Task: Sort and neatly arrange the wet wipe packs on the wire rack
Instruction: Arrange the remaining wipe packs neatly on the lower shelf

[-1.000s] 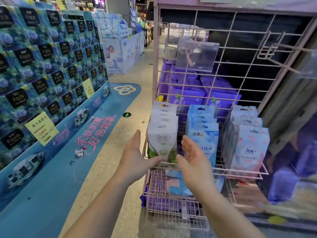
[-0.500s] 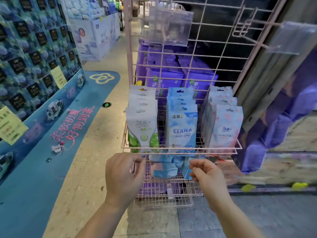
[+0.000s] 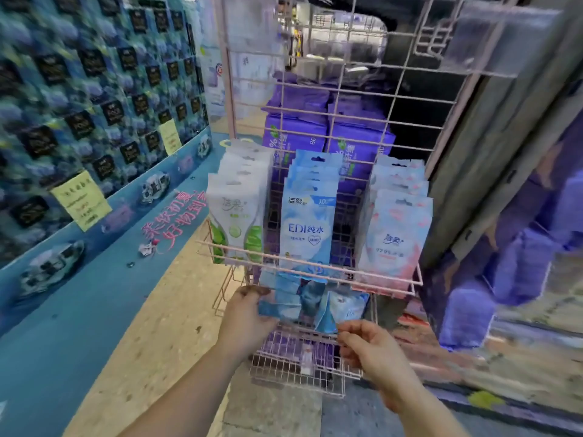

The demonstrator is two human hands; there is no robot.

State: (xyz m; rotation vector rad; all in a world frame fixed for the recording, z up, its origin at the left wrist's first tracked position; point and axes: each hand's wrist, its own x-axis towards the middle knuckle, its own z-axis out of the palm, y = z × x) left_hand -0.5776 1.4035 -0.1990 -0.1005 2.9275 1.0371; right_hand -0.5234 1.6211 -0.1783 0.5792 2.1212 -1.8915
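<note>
A pink wire rack (image 3: 309, 272) holds three upright rows of wet wipe packs: white-green packs (image 3: 235, 212) on the left, blue packs (image 3: 309, 222) in the middle, pink-white packs (image 3: 394, 234) on the right. Below that shelf, loose blue packs (image 3: 315, 301) lie jumbled on a lower wire shelf. My left hand (image 3: 246, 320) grips the left end of one loose blue pack. My right hand (image 3: 369, 348) pinches the lower corner of another blue pack at the right of the pile.
Large purple packs (image 3: 328, 134) are stacked behind the rack's back grid. A tall display of blue tissue packs (image 3: 94, 99) with yellow price tags lines the left. A lowest wire basket (image 3: 299, 364) sticks out near the floor. A grey pillar (image 3: 504, 152) stands at the right.
Both hands dropped from in front of the upright packs to below the shelf and closed on the loose blue packs. The view moved closer and lower.
</note>
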